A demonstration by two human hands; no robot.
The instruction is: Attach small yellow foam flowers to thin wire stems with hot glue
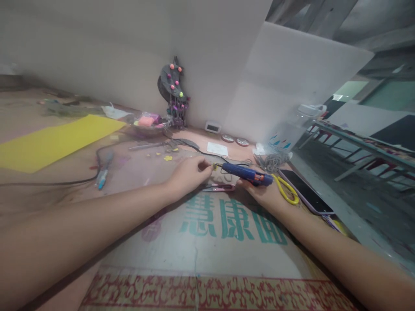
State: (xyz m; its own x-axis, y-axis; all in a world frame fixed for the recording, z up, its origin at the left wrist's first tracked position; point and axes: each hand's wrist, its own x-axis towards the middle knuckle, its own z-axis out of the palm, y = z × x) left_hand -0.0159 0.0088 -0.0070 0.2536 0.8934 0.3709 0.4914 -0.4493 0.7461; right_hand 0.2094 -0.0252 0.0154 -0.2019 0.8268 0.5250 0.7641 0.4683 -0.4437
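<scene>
The right hand (264, 194) has its grip wrapped around a blue hot glue gun (241, 172), long axis sideways, nozzle leftward. The left hand (188, 175), nearer the gun's tip, pinches a small yellow piece (214, 167) beside it; whether they touch, I can't tell.

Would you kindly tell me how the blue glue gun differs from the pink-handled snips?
The glue gun is held in the right hand, while the snips lie on the printed surface. The glue gun has a thick blue body; the snips are slim, with pink handles. Both have their narrow ends toward the left of the picture.
</scene>
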